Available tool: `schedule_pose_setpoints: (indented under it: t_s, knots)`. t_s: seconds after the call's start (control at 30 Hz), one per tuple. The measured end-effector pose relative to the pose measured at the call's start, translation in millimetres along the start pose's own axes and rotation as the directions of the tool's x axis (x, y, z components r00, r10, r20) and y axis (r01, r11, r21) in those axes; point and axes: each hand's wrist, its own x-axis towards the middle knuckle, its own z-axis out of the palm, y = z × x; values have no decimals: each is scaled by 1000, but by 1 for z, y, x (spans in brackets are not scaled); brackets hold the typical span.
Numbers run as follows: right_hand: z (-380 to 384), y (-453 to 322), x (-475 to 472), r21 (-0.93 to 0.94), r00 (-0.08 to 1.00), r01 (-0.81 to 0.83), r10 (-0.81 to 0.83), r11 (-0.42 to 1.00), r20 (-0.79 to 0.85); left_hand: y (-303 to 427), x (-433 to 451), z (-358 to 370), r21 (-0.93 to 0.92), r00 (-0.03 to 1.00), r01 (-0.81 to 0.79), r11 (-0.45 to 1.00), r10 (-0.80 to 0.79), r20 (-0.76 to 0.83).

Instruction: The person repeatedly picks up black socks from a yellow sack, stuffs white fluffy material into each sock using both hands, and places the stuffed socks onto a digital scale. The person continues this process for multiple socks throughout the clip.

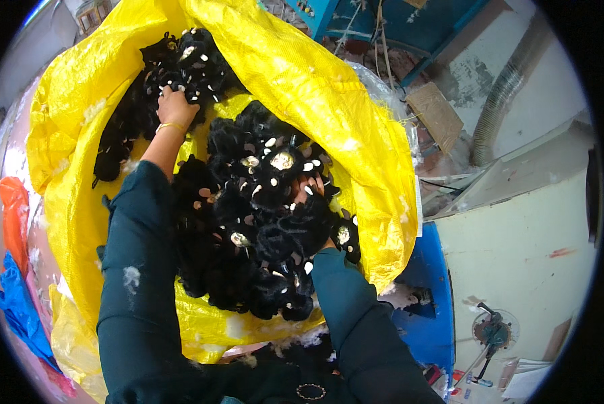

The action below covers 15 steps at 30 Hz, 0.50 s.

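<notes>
A large yellow woven plastic sack (pixel 387 187) lies spread wide before me, its mouth folded back. Inside it is a big heap of black furry plush pieces (pixel 221 202), with pale faces and small light and brown patches. My left hand (pixel 178 107), a yellow band at its wrist, rests on another cluster of black plush pieces (pixel 201 65) near the sack's upper left; whether its fingers grip any is unclear. My right hand (pixel 309 188) reaches into the heap's right side, its fingers showing among the pieces and its palm mostly hidden by black plush.
Orange (pixel 14 212) and blue plastic bags (pixel 21 308) lie at the left. Blue machinery (pixel 362 25) stands at the top, near a cardboard piece (pixel 434 116) and a flexible duct (pixel 504 91). A pale machine panel (pixel 519 252) is at the right. White fluff is scattered about.
</notes>
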Motion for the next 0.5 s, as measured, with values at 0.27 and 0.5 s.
schedule_pose_setpoints:
  t_s: [0.27,0.5]
  knots:
    - [-36,-17,22,92,974,-126,105,988,201,-14,-113,-58,-526,922,-383,760,351,-164]
    - [-135,-11,97,57,557,-483,257,874,790,41,-213,-54,-320,721,-615,721,678,143]
